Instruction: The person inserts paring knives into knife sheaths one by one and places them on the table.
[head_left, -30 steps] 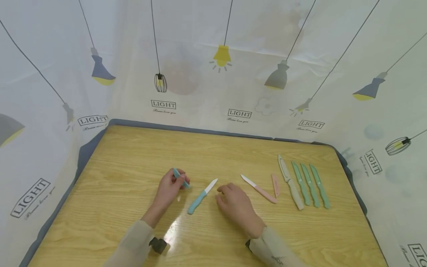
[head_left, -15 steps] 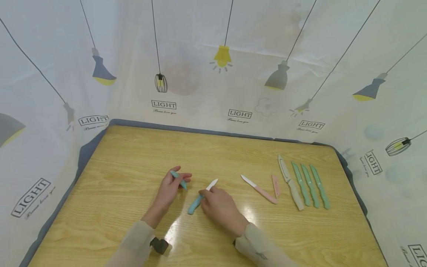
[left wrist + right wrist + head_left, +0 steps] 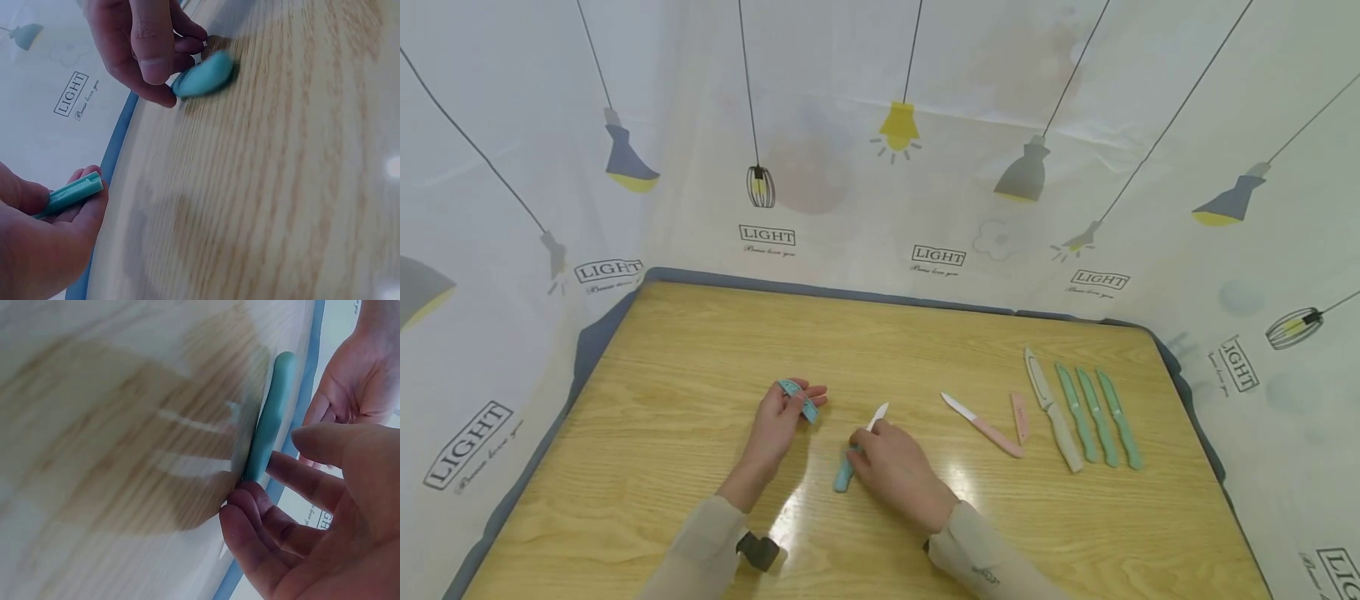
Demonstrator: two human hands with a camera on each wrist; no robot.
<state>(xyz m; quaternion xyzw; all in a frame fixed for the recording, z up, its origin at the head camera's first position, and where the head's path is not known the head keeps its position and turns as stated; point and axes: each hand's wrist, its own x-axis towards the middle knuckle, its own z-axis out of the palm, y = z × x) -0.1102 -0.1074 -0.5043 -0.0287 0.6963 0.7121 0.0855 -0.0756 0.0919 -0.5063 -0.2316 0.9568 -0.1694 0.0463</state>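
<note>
My left hand (image 3: 771,429) holds a light-blue blade sheath (image 3: 797,400) between thumb and fingers, above the table. In the left wrist view the slotted end of the sheath (image 3: 74,195) sticks out past the fingertips. To its right, my right hand (image 3: 898,475) grips a blue-handled paring knife (image 3: 842,477) where handle meets blade. The bare white blade points away from me, and the hand covers the middle of the knife. In the right wrist view, the knife's rounded handle (image 3: 274,409) lies along the wooden surface with the fingertips around its near end.
Right of my right hand lie a bare pink paring knife (image 3: 996,436) and its pink sheath (image 3: 1019,417). Beyond them are a beige knife (image 3: 1062,429) and several green knives (image 3: 1097,417) in a row. A printed curtain (image 3: 850,192) surrounds the wooden table (image 3: 715,333).
My right hand has moved left onto the blue knife and taken hold of it; its handle end has swung slightly right. The sheath in my left hand has turned, showing its flat side.
</note>
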